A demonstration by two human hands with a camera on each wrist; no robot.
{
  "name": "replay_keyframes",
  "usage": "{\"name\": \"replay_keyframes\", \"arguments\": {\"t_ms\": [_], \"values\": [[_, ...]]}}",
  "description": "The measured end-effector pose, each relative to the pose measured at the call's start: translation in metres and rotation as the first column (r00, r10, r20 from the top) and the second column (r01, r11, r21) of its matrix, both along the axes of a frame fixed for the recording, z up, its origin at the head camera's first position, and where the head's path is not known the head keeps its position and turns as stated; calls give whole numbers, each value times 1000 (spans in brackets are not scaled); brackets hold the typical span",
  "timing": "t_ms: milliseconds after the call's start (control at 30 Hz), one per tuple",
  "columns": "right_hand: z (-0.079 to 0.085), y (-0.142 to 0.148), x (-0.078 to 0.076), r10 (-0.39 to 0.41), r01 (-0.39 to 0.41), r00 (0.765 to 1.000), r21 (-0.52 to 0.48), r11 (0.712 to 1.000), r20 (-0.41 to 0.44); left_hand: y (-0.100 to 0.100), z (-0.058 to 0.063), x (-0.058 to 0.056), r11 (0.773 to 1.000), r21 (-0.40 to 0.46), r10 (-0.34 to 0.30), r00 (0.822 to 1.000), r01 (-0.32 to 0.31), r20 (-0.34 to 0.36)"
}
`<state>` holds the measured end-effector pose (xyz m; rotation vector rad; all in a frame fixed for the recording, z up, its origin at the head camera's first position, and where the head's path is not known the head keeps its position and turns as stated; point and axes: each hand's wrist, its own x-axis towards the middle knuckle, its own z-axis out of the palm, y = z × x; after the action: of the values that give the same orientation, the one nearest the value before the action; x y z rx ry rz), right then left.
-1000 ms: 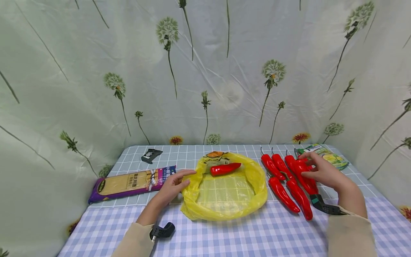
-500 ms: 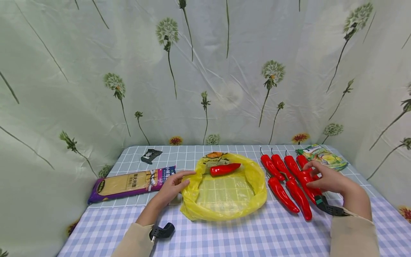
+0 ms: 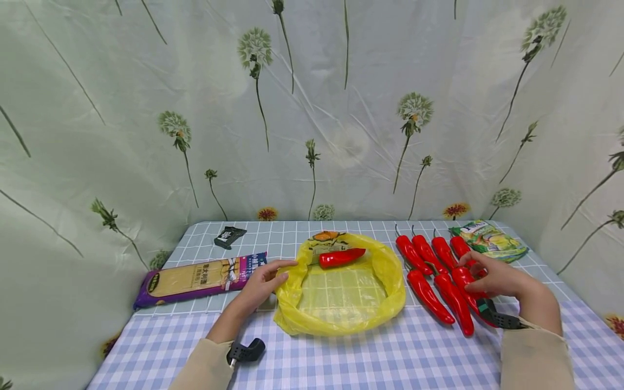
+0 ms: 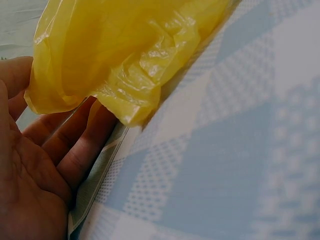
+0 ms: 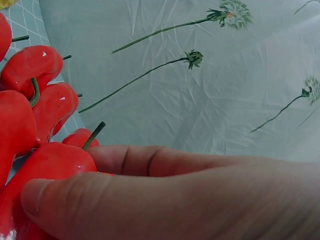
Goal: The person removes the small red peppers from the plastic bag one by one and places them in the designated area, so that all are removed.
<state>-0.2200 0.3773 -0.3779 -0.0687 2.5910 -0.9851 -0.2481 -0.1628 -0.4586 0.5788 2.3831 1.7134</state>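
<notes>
In the head view, a yellow plastic bag (image 3: 341, 327) lies with its mouth spread wide, and one red chili pepper (image 3: 342, 258) rests inside near the far rim. My left hand (image 3: 260, 283) touches the bag's left rim with relaxed fingers; some fingers (image 4: 82, 145) reach behind the plastic in the left wrist view. At the right, my right hand (image 3: 504, 276) holds a red chili pepper (image 3: 462, 277), the thumb (image 5: 55, 197) laid on it in the right wrist view. Several more red chili peppers (image 3: 429, 298) lie beside it in two rows.
A purple pasta packet (image 3: 200, 276) lies left of the bag, with a small black packet (image 3: 229, 236) behind it. A green packet (image 3: 489, 238) lies at the far right. The checked cloth (image 3: 370, 363) covers the near side; a floral curtain (image 3: 341, 108) hangs behind.
My right hand has moved the held pepper toward the near side and slightly right, uncovering another pepper behind it. The left hand and the bag have stayed put.
</notes>
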Motion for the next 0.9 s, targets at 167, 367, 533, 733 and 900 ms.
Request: {"name": "replay_keyframes", "arguments": {"t_ms": [167,367,533,733,900], "values": [[1,-2,1,8,-8,1000,9,1000,-8,0,0,1,1000,1,-2,1000,2,4],[5,-6,-1,2,8,996,101,995,-94,0,-1,1,1000,6,-4,1000,4,6],[11,-15,-5,-49,87,978,179,980,-204,0,-1,0,1000,4,-3,1000,3,6],[12,-28,-8,-53,131,947,230,964,-318,0,-2,0,1000,-1,-5,1000,5,11],[15,-39,-9,-80,159,928,194,968,-364,0,-2,-1,1000,-9,3,1000,-3,12]]}}
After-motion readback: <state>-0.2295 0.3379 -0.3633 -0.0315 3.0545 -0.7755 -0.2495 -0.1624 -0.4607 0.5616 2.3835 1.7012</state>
